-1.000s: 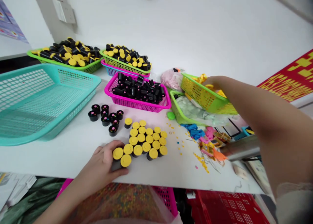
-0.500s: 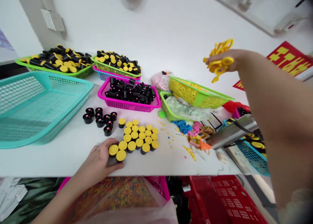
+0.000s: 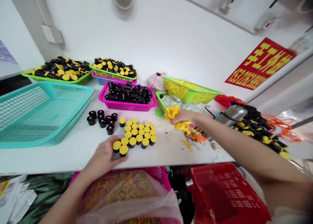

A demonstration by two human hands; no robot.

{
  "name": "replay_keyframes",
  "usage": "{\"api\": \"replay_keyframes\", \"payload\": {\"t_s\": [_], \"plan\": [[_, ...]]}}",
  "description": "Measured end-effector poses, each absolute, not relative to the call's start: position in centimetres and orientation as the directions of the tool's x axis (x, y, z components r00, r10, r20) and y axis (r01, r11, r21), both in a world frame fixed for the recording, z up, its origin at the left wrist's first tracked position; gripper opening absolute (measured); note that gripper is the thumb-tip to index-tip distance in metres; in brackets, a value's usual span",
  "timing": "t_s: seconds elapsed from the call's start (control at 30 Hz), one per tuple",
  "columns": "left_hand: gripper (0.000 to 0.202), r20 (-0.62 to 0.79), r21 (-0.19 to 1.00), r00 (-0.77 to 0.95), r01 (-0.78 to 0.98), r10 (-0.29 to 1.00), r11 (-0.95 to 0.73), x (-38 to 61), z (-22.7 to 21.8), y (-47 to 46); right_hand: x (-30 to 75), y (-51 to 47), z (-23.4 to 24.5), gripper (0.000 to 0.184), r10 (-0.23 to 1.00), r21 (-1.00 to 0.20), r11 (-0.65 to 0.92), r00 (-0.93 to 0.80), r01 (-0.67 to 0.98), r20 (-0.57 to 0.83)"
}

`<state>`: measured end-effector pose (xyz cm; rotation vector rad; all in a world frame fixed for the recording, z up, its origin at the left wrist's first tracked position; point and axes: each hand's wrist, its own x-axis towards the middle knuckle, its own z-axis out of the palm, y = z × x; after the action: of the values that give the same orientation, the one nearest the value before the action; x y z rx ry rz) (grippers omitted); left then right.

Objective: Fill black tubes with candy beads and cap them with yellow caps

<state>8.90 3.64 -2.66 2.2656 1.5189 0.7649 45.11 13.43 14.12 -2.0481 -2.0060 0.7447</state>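
Note:
My left hand [image 3: 105,154] rests on the white table at the near left corner of a block of short black cylinders with yellow lids [image 3: 132,141]. Its thumb and fingers are spread apart and curve around the nearest few, touching them from the side. My right hand [image 3: 184,116], closed on a bunch of yellow plastic pieces [image 3: 172,112], is over the table to the right of the block. Rounded, loop-like ends stick out past its fingers; their exact shape is blurred. Left of the block stand several open black cups [image 3: 104,120] with pink dots inside.
A large turquoise basket [image 3: 44,137] sits at the left. Behind the cups is a magenta basket [image 3: 127,105] of black cylinders; a green basket [image 3: 193,95] holds yellow pieces. A steel cylinder [image 3: 228,115] lies at the right. Under the table edge is a red crate [image 3: 225,191].
My right hand has come down and left from high above the table with the yellow pieces still in it. My left hand stays at the block. The view has shifted to the right.

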Motion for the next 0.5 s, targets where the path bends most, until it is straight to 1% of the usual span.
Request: {"api": "replay_keyframes", "payload": {"t_s": [0.07,0.13,0.27,0.33,0.43,0.5], "plan": [[0.074,0.258,0.528,0.296,0.754,0.920,-0.391,8.9,-2.6,3.6,45.9,13.4,11.0,0.017,0.967,-0.399,-0.057,-0.048,0.915,-0.250],[0.074,0.254,0.523,0.299,0.757,0.920,-0.391,9.0,-2.5,3.6,46.5,13.5,8.9,0.023,0.967,-0.331,-0.024,-0.062,0.943,-0.247],[0.073,0.260,0.510,0.311,0.759,0.914,-0.404,9.1,-2.3,3.5,47.5,13.9,6.9,0.035,0.965,-0.235,0.060,-0.117,0.970,-0.236],[0.072,0.257,0.512,0.318,0.757,0.913,-0.407,9.1,-2.1,3.4,48.0,14.1,6.8,0.047,0.959,-0.215,0.082,-0.136,0.973,-0.249],[0.074,0.226,0.520,0.313,0.762,0.922,-0.386,9.2,-1.9,3.4,48.7,14.2,7.2,0.073,0.949,-0.206,0.094,-0.150,0.974,-0.277],[0.075,0.215,0.529,0.301,0.763,0.929,-0.370,9.2,-1.9,3.4,49.2,14.1,7.8,0.081,0.940,-0.215,0.102,-0.165,0.971,-0.300]]}}
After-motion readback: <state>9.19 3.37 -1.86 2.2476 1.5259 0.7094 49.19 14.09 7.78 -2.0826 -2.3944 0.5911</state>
